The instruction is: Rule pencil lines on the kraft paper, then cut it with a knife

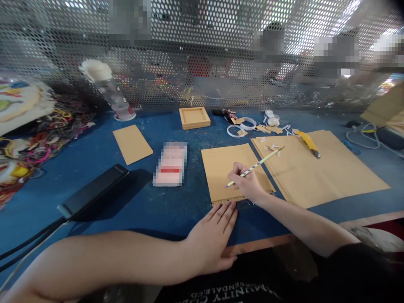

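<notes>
a perforated metal screen (195, 25) (silvery) backs the blue tabletop (164, 208).

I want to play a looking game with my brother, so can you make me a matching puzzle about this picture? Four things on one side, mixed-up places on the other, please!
Things:
1. Patterned pencil
2. Yellow craft knife
3. Square tray
4. Left hand

Places:
A. At the near edge of the middle brown sheet
B. At the back of the blue table, near the metal screen
C. In the fingers of the right hand
D. Lying on the big brown sheet on the right

Right pairs: 1-C, 2-D, 3-B, 4-A
</notes>
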The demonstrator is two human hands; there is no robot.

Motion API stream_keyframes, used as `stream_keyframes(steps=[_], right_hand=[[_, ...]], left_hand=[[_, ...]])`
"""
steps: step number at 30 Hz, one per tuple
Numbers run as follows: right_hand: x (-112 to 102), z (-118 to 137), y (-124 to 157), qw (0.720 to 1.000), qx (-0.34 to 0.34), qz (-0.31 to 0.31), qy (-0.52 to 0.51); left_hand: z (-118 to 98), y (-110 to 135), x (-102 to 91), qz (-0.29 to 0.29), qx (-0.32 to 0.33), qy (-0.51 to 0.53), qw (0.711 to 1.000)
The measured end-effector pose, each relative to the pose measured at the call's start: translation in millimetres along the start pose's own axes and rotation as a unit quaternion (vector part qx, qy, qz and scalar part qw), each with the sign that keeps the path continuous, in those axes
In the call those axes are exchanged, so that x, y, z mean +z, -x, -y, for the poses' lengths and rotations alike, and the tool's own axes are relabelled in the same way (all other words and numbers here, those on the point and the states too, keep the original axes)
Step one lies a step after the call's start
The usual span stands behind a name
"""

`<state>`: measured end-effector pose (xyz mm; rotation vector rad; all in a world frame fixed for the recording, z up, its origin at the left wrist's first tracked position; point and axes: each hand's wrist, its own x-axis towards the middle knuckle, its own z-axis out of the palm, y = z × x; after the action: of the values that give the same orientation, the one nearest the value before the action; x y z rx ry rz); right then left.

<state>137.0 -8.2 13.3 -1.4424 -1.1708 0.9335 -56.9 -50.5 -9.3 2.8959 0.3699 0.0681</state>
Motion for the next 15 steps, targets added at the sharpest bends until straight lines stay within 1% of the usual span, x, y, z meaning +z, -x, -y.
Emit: stream_keyframes(steps=[3, 6, 8, 10, 12, 14, 15], right_hand=[[-19, 19, -9, 1.000, 0.005, 0.015, -0.022], [-44, 37, -14, 0.999, -0.014, 0.027, 0.022], [-62, 44, -15, 0.996, -0.011, 0.052, 0.068], [-80, 44, -13, 0.990, 0.014, 0.078, 0.116], [-98, 39, -12, 0.983, 0.035, 0.090, 0.156], [-116, 30, -11, 0.978, 0.038, 0.079, 0.192], [-124, 26, -12, 0.975, 0.028, 0.062, 0.212]], left_hand=[[-1, 1, -5.6, -0.018, 0.021, -0.028, 0.999], [1, -1, -12.7, -0.059, 0.048, -0.054, 0.996], [3, -3, -15.4, -0.089, 0.051, -0.080, 0.991], [6, -6, -15.2, -0.102, 0.039, -0.107, 0.988], [9, -8, -12.1, -0.101, 0.023, -0.130, 0.986], [13, -10, -7.6, -0.090, 0.019, -0.149, 0.985], [14, -10, -5.5, -0.083, 0.024, -0.155, 0.984]])
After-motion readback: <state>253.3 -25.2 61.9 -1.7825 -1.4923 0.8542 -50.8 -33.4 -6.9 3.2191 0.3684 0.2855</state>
